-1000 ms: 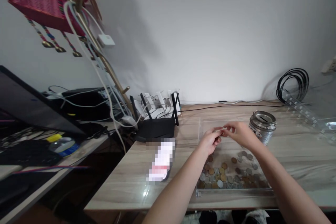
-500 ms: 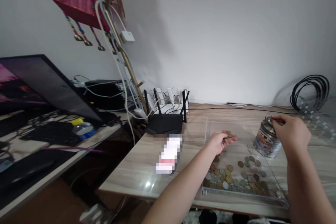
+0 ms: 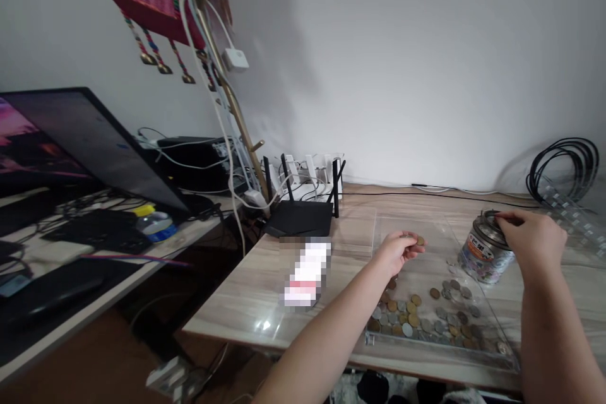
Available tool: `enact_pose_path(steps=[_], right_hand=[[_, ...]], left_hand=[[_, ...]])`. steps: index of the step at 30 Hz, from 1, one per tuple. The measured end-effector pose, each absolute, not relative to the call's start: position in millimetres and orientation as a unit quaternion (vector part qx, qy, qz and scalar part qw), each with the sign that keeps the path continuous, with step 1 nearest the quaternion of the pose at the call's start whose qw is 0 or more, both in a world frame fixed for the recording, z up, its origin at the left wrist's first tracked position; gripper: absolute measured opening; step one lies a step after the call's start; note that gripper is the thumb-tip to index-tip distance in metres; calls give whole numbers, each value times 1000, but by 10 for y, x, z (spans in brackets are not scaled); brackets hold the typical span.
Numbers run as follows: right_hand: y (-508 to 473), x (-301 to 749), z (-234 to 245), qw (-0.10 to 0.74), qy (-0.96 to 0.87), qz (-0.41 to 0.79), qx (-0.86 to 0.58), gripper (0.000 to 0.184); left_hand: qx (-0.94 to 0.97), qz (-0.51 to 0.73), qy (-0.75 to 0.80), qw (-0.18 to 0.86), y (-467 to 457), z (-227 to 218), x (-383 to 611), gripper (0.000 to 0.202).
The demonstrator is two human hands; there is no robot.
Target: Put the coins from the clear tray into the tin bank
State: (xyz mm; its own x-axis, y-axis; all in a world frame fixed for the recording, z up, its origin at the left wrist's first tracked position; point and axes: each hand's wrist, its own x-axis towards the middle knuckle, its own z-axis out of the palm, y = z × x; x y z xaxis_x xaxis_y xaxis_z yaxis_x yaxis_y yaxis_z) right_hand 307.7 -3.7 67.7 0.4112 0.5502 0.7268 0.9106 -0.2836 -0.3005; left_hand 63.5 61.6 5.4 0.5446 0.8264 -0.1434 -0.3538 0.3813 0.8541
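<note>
Two hands show: the left hand (image 3: pixel 396 251) and the right hand (image 3: pixel 534 238). There is one tin can (image 3: pixel 483 249), one clear tray (image 3: pixel 440 353) and several dozen loose coins (image 3: pixel 421 317) in it, too many and too small to count exactly. One black router (image 3: pixel 301 218) carries four antennas. One cable coil (image 3: pixel 563 164), one monitor (image 3: pixel 71 145).

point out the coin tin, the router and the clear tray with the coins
coin tin (image 3: pixel 481 260), head view, on its printed side wall.
router (image 3: pixel 299 222), head view, on the flat black top of its body.
clear tray (image 3: pixel 440 358), head view, on its near transparent rim, in front of the loose coins.
</note>
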Motion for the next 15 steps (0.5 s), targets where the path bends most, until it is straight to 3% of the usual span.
enact_pose_path(steps=[4,6,11,15], right_hand=[[-46,2763,742,422,-493,-287,-705,30],[-2,2532,709,430,-570,-204,-669,29],[156,2066,500,298,-770,45,-562,26],[152,2024,507,291,-777,50,-555,23]], left_hand=[[410,381,287,778,615,55,637,10],[405,383,297,776,615,60,642,15],[398,384,331,764,613,74,657,26],[390,343,313,795,608,89,657,24]])
